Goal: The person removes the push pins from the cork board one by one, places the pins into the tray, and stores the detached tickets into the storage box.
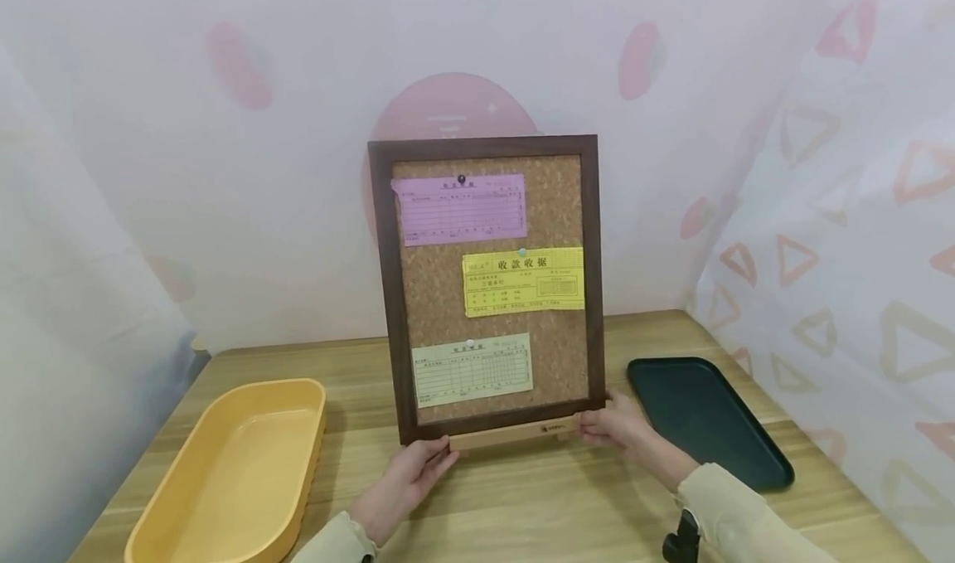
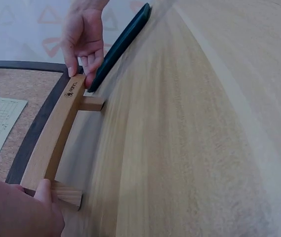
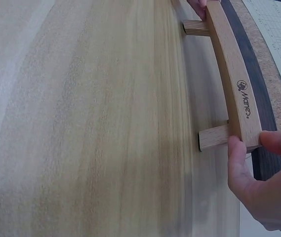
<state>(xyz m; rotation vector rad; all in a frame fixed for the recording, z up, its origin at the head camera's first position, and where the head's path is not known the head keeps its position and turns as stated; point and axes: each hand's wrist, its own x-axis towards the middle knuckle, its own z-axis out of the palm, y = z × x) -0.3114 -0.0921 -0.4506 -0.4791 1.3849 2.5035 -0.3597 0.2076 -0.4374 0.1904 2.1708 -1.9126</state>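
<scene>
A dark-framed cork board [image 1: 555, 364] leans upright on a small wooden easel, whose light ledge [image 1: 515, 435] runs below the frame. My left hand [image 1: 406, 482] grips the ledge's left end, thumb in front. At the other end my right hand [image 1: 622, 430] pinches the ledge near its printed logo, as the right wrist view also shows. Two short easel feet [image 3: 214, 137] jut forward under the ledge. Pinned to the cork are a purple receipt slip [image 1: 462, 215], a yellow one [image 1: 522, 285] and a pale green one [image 1: 473, 372]. The easel's back is hidden.
On the left of the wood-grain table [image 1: 515, 513] stands a deep yellow tray [image 1: 313, 430]. A flat dark green tray [image 1: 701, 418] lies at the right, close to my right forearm. Patterned white cloth [image 1: 298, 240] hangs behind and along the sides.
</scene>
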